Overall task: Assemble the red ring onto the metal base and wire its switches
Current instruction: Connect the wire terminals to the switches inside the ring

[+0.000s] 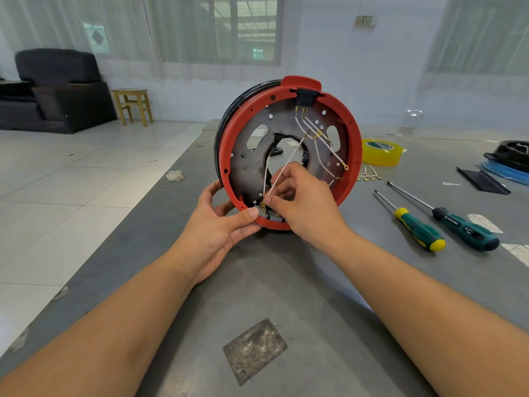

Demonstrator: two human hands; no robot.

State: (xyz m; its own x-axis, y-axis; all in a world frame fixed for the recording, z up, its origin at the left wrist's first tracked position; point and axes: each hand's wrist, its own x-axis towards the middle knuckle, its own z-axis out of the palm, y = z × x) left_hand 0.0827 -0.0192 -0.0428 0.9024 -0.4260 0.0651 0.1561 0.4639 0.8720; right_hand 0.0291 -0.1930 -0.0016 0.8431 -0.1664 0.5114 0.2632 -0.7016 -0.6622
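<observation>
The red ring [352, 130] sits around the round metal base [249, 167], which stands on edge on the grey table. A black switch [305, 96] at the ring's top has white wires running down the plate to loose brass terminals. My left hand [220, 227] grips the ring's lower left rim, thumb on a switch at the bottom. My right hand [303, 202] pinches a white wire [289, 161] whose lower end sits at the bottom switch terminals [262, 207].
Two green-handled screwdrivers [418, 229] [463, 226] lie on the table to the right. A yellow tape roll [379, 151] and several spare wires [367, 174] lie behind the ring. Black and blue parts [506, 161] sit far right. The table's left edge drops to a tiled floor.
</observation>
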